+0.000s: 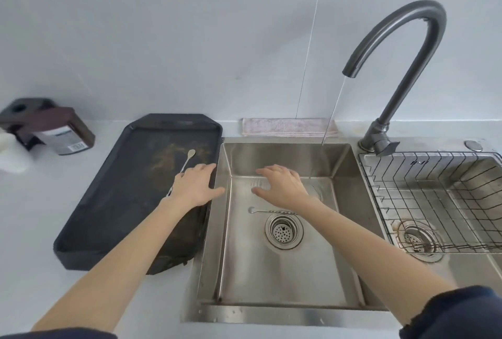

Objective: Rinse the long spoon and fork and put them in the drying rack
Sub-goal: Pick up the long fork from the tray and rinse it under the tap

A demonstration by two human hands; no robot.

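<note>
Long spoon [188, 159] on dark tray [108, 202] on worktop, left hand [194, 187] spread flat above its handle, second utensil [269, 211] on sink [345, 202] floor by drain, right hand [282, 186] open, empty, tap [402, 47] running, wire drying rack [434, 197] in right basin

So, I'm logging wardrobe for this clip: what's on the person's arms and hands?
Both forearms are bare. Dark navy sleeves are pushed up near the elbows, the right sleeve showing a slightly frayed edge. The left hand and right hand carry no gloves, and no rings or watch are visible.
</note>
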